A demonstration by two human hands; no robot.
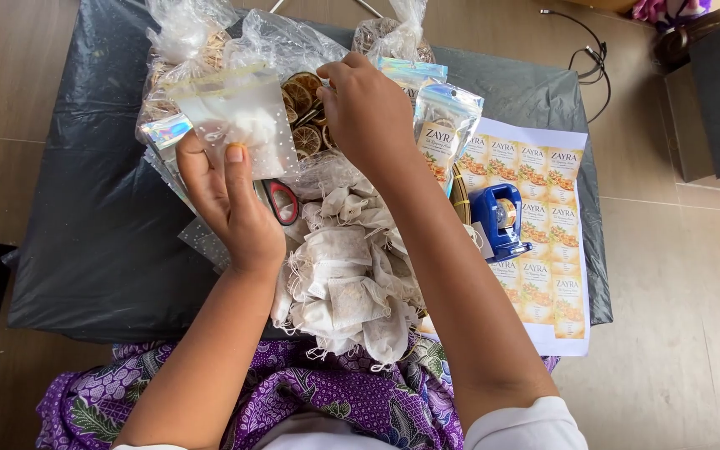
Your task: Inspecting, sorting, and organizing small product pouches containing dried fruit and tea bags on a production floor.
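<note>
My left hand (228, 202) holds up a small clear pouch (239, 117) with white dots and a shiny edge, thumb pressed on its front. My right hand (367, 112) reaches into an open clear bag of dried orange slices (303, 108) just right of the pouch, fingers curled down over the slices; whether it grips a slice is hidden. Below both hands lies a heap of white mesh tea bags (345, 283). A filled, labelled shiny pouch (443, 133) stands right of my right hand.
A black plastic sheet (93, 225) covers the floor. Red-handled scissors (281, 202) lie by the heap. A blue tape dispenser (499, 218) sits on a sheet of orange labels (553, 242). More clear bags (395, 33) stand behind. A cable (589, 52) runs at top right.
</note>
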